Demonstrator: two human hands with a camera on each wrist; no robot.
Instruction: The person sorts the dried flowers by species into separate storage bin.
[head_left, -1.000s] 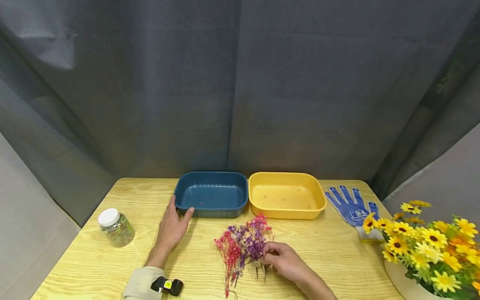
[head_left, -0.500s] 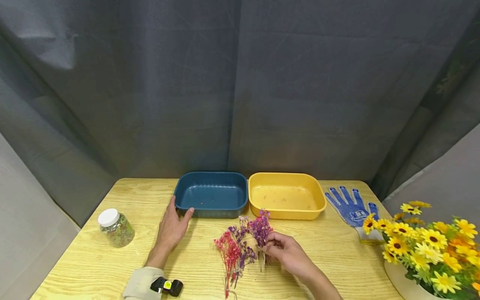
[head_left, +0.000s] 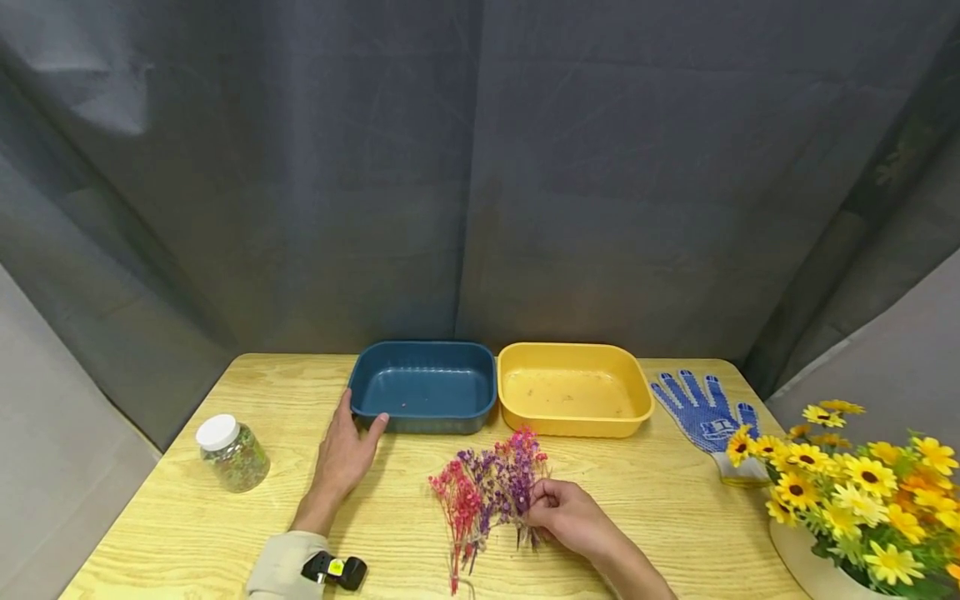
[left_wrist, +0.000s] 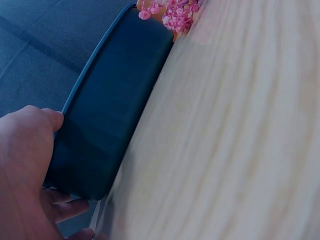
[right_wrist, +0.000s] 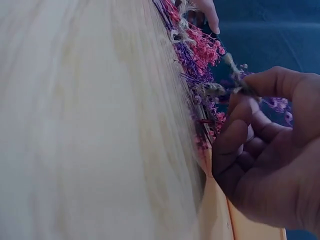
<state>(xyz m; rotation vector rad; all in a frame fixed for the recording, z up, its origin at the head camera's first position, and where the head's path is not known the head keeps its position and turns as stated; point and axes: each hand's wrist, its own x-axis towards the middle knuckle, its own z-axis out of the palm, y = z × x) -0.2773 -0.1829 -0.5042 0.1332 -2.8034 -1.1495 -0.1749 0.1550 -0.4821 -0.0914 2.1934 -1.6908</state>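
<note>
Near: right hand point(head_left: 562, 510) has its grip closed on a purple-pink flower bunch point(head_left: 522, 477), thumb and finger pinching the tied stems low over the bench point(head_left: 397, 542); likely spares the brittle blooms. Red-pink bunch point(head_left: 456, 498) lies just left. Potted yellow flowers point(head_left: 870, 492) sit near right. Further: left hand point(head_left: 347, 454), loose grip, not clamped, thumb on blue tray point(head_left: 423, 425) rim, fingers along its left end, probably steadying it. Jar point(head_left: 238, 462) left, glove point(head_left: 705, 417) right. Far: yellow tray point(head_left: 573, 427) beside blue, 2 side by side for easy reach, I'd guess.
</note>
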